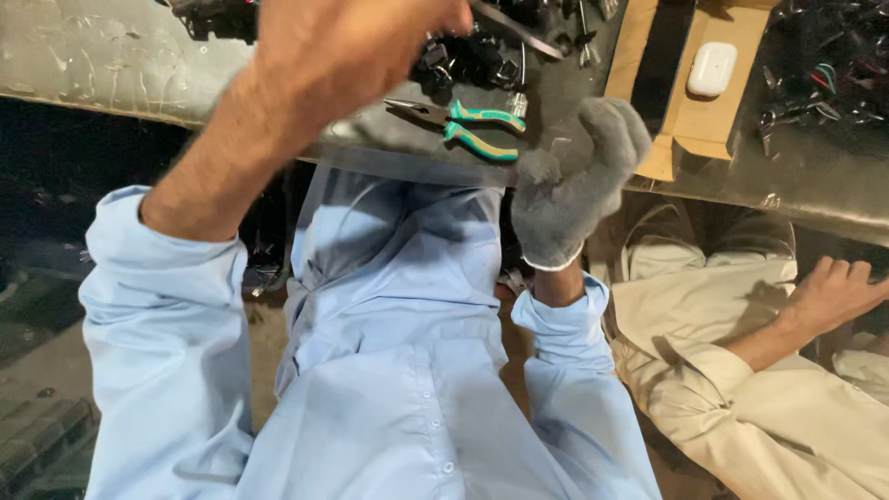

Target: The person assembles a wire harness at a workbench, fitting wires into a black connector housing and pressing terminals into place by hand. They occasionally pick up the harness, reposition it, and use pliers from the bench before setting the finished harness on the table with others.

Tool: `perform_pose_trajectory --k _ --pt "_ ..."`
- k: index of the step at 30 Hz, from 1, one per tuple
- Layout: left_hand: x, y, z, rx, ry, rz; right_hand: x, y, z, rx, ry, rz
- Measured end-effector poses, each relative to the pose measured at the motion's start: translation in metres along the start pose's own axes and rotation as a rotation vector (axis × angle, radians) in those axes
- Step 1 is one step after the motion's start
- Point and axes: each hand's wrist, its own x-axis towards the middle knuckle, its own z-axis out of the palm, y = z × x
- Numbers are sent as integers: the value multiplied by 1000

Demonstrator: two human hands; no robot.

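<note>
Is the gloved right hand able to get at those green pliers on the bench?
Probably yes. The right hand is just beside the pliers, which lie bare on the bench with nothing between; the fist would only need to open.

Bare left hand [361, 42] raised close to the camera; gloved right hand [574, 185] curled, both sleeves light blue.

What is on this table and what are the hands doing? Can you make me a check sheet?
Surface: scuffed grey metal bench, edge facing the person.
Job's things: slim metal tool by the left hand; green-handled pliers lying on the bench.
Clutter: black clips, cardboard box, small white case.
Hands: left hand bare, raised, blurred, grip unclear; right hand in a grey glove, fisted at the bench edge.
Cables: coloured wires at the far right.
Surroundings: another person's hand and beige sleeve.
</note>
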Motion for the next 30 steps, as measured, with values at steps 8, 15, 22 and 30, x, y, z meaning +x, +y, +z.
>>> perform_pose_trajectory --k 8,15,22,30 --pt "1 65 -63 -48 -106 -84 -12 -18 -27 127 -333 315" --pt "-84 89 -23 -1152 26 -729 -34 -21 -12 272 -755 260" --pt "-97 88 -23 -980 -51 -719 -20 -40 -11 426 -760 452" --pt "-102 82 -42 -1194 722 -958 -42 -23 2 349 -754 386"
